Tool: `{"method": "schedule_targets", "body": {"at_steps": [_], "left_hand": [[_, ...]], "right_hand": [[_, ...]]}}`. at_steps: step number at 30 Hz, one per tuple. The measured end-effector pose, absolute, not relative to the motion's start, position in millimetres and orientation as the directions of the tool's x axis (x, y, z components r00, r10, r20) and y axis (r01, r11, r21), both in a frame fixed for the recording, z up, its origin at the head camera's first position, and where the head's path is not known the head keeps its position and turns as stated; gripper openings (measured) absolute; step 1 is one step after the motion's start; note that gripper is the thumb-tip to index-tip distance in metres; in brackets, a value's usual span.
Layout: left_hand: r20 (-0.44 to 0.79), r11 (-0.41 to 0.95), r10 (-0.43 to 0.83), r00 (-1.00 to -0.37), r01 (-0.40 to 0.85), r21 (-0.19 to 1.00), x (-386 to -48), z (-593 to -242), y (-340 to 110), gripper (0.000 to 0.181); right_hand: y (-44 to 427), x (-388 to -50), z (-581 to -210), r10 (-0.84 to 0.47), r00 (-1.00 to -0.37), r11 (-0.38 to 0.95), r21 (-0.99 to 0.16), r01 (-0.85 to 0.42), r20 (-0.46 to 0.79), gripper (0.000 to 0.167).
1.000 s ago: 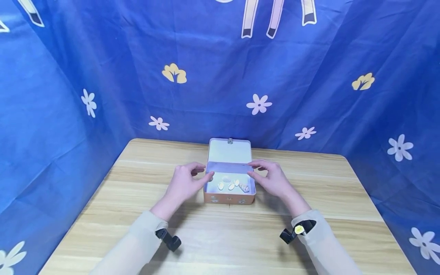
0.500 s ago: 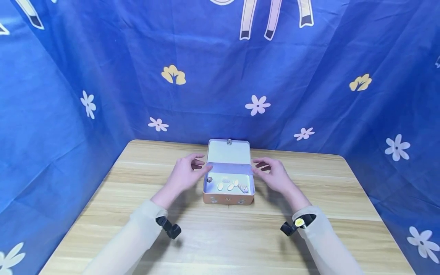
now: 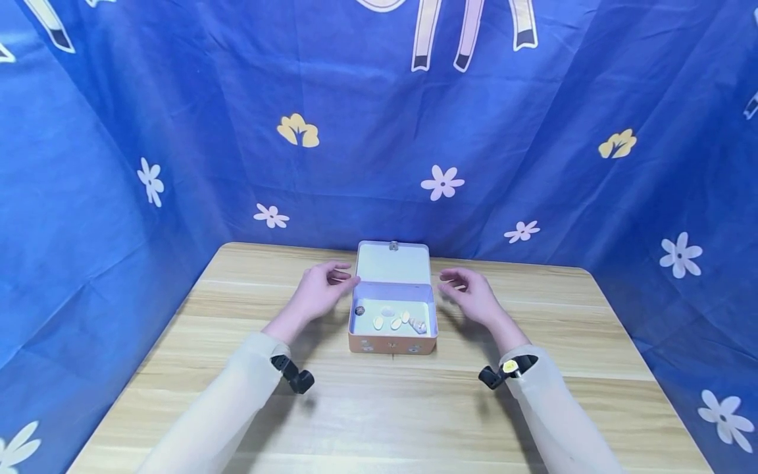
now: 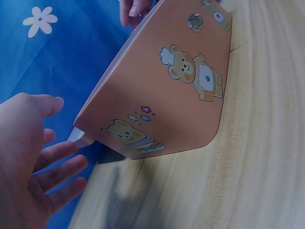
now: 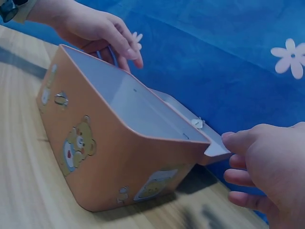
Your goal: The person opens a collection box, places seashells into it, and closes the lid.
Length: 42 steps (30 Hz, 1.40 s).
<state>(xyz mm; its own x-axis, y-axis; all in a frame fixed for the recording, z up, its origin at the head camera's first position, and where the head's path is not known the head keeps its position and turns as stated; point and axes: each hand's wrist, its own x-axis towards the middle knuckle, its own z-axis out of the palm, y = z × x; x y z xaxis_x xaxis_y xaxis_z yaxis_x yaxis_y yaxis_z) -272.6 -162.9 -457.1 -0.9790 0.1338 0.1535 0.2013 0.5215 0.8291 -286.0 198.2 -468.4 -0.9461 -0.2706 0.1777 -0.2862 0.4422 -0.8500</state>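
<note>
In the head view an orange tin box (image 3: 393, 345) with printed bears stands with its lid (image 3: 393, 263) raised and tipped back. Inside lie several shells: small oval white ones such as this cowrie-like shell (image 3: 378, 322), a banded spiral shell (image 3: 418, 326), a pale flat piece (image 3: 387, 311) and a small dark round thing (image 3: 360, 310). My left hand (image 3: 320, 288) is beside the box's left rear corner, fingers loosely bent, thumb near the lid's edge; contact is unclear. My right hand (image 3: 472, 295) hovers right of the lid, apart from it, holding nothing.
The box stands toward the far side of a wood-grain table (image 3: 403, 421). Behind and at both sides hangs a blue patterned cloth (image 3: 361, 164). Each wrist wears a black camera, such as the left camera (image 3: 293, 375).
Both hands have drawn outward and slightly back from the box's side rims, uncovering the dark round thing at the left. The right fingers no longer overlap the box. Box and lid stay put.
</note>
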Motion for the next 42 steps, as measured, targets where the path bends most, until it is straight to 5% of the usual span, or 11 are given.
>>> {"method": "schedule_targets", "body": {"at_steps": [42], "left_hand": [[-0.106, 0.335, 0.066, -0.992, -0.078, 0.939, -317, -473, -150, 0.054]], "right_hand": [[184, -323, -489, -0.257, -0.965, 0.395, -0.907, -0.148, 0.045, 0.041]]}}
